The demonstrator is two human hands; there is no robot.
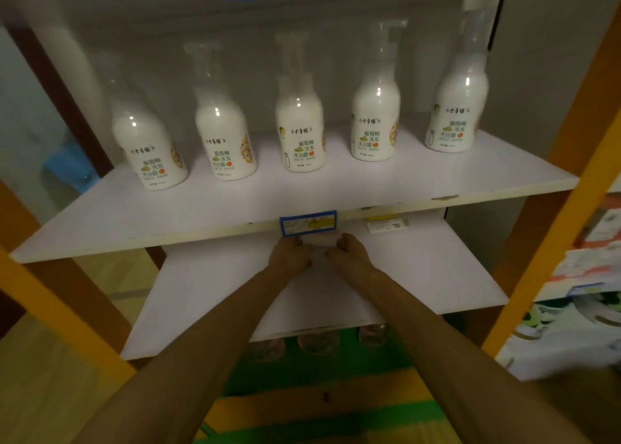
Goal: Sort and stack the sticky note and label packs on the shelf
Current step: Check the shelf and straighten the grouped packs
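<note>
Both my arms reach onto the lower white shelf (420, 275). My left hand (290, 253) and my right hand (347, 250) sit close together under the upper shelf's front edge, fingers curled round a pale, blurred pack (322, 242) held between them. Another white and yellow label pack (386, 224) lies flat further back on the right of the lower shelf, partly hidden by the upper shelf.
The upper white shelf (235, 208) carries a row of several white pump bottles (300, 127). A blue price tag (307, 223) hangs on its front edge. Orange frame posts (554, 242) stand at both sides. Packaged goods (578, 309) fill the right.
</note>
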